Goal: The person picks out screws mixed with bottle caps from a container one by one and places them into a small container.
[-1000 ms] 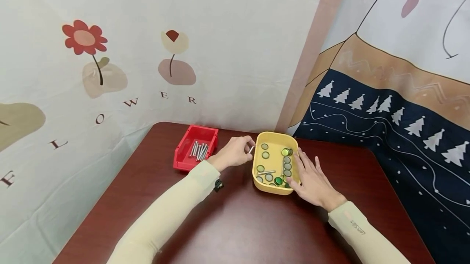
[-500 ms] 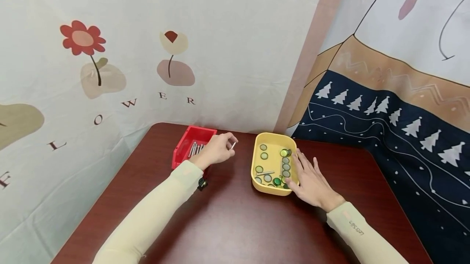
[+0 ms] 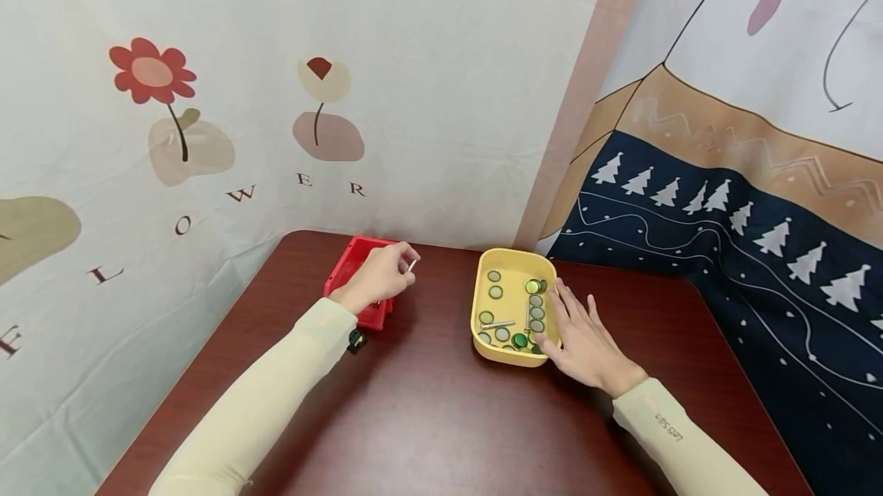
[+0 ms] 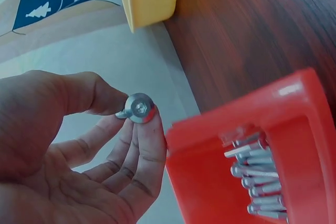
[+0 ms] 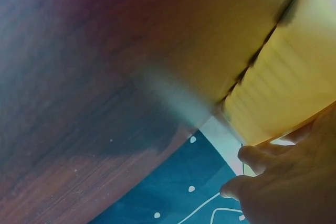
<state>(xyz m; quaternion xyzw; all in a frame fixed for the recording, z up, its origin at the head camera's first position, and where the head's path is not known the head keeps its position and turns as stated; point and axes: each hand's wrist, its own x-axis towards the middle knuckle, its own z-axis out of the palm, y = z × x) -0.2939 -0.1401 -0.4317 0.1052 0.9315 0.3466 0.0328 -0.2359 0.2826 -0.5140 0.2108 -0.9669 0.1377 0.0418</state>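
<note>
My left hand [image 3: 381, 275] pinches a silver bolt [image 4: 140, 108] between thumb and fingertips; its round head with a hex socket faces the left wrist camera. In the head view that hand is over the red bin [image 3: 372, 317], partly hiding it. Several similar bolts [image 4: 258, 174] lie inside the bin. My right hand [image 3: 592, 343] rests with extended fingers against the right rim of the yellow box [image 3: 513, 270]. Several bottle caps [image 3: 494, 276], some green, lie in that box, along with a bolt [image 3: 498, 325] lying crosswise and another standing lengthwise beside a row of caps.
Both containers stand toward the back of a dark red-brown wooden table [image 3: 428, 419]. Behind it hangs a pale printed cloth [image 3: 441, 97], with a navy tree-patterned cloth [image 3: 690, 228] to the right. A small dark object [image 3: 356, 341] shows at the left wrist.
My left hand has moved left from beside the yellow box to over the red bin, still pinching the bolt. The right hand has stayed on the box's rim.
</note>
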